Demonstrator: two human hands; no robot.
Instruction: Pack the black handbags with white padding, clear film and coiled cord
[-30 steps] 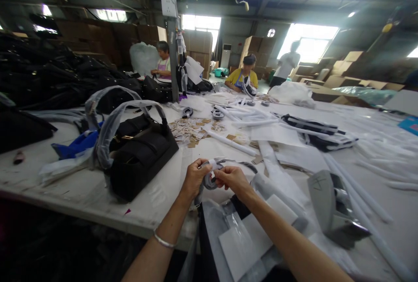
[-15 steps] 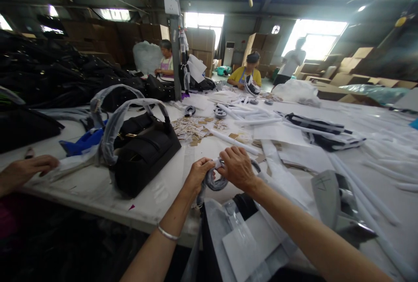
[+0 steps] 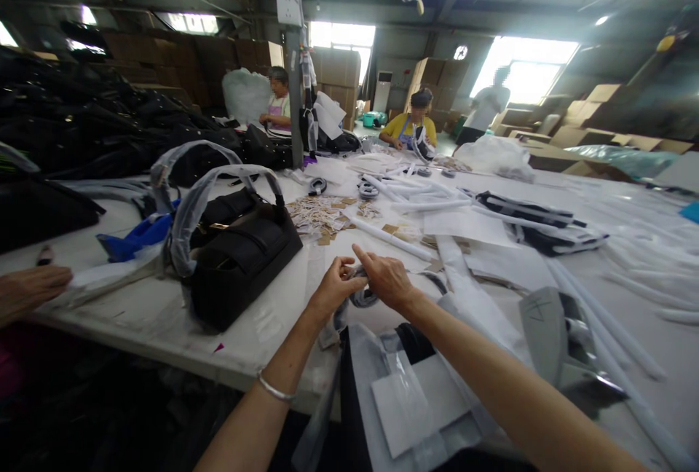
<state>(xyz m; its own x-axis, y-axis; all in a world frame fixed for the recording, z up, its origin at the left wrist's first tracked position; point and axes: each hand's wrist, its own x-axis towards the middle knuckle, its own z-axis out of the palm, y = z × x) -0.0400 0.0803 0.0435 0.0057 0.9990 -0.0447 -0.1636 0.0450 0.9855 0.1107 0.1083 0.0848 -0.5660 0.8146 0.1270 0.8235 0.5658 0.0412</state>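
Note:
A coiled, plastic-wrapped strap (image 3: 365, 297) hangs between my hands above the table. My left hand (image 3: 334, 288) has its fingers closed on the coil's left side. On the coil's upper right, my right hand (image 3: 389, 280) grips it, with the thumb or a finger pointing up to the left. Below my hands a black bag (image 3: 354, 399) stands at the table edge, partly covered in white wrapping, with a white card (image 3: 420, 403) under clear plastic. Part of the strap runs down from my left hand toward this bag.
A black handbag (image 3: 240, 257) with wrapped handles stands left. A person's hand (image 3: 36, 290) is at the far left edge. A metal tape dispenser (image 3: 568, 348) sits right. White tubes (image 3: 393, 239), tags (image 3: 317, 213) and coiled straps (image 3: 317, 186) lie ahead; people work beyond.
My hands have shifted their hold on the coil, the right moving slightly left and lower. The coil is now more hidden. The other person's hand at the left has drawn back leftward.

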